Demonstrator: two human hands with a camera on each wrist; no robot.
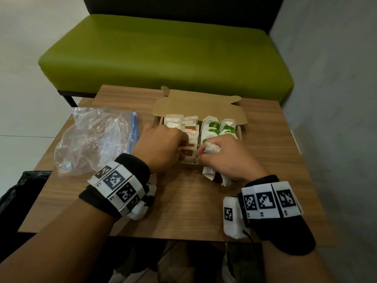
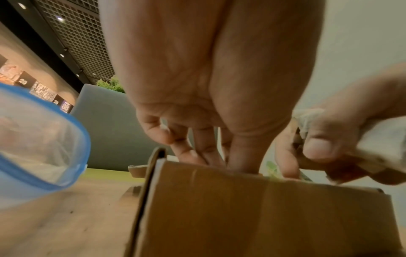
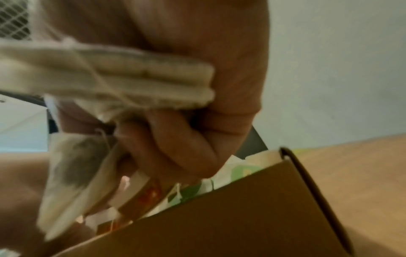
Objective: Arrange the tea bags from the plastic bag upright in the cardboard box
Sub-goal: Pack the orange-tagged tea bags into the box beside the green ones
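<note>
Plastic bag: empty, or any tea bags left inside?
Empty, it seems: the plastic bag lies crumpled on the table, clear film showing nothing inside.

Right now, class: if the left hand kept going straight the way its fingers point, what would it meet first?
The left hand points down into the cardboard box, so it would probably meet the orange-tagged tea bags first; its fingertips are hidden, so contact is unclear.

My left hand [image 1: 161, 146] reaches forward, fingers [image 2: 204, 147] pointing down; my right hand [image 1: 226, 158] curls its fingers [image 3: 186, 147] closed, gripping.

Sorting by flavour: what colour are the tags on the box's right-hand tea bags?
Green tags, clearest in the head view.
</note>
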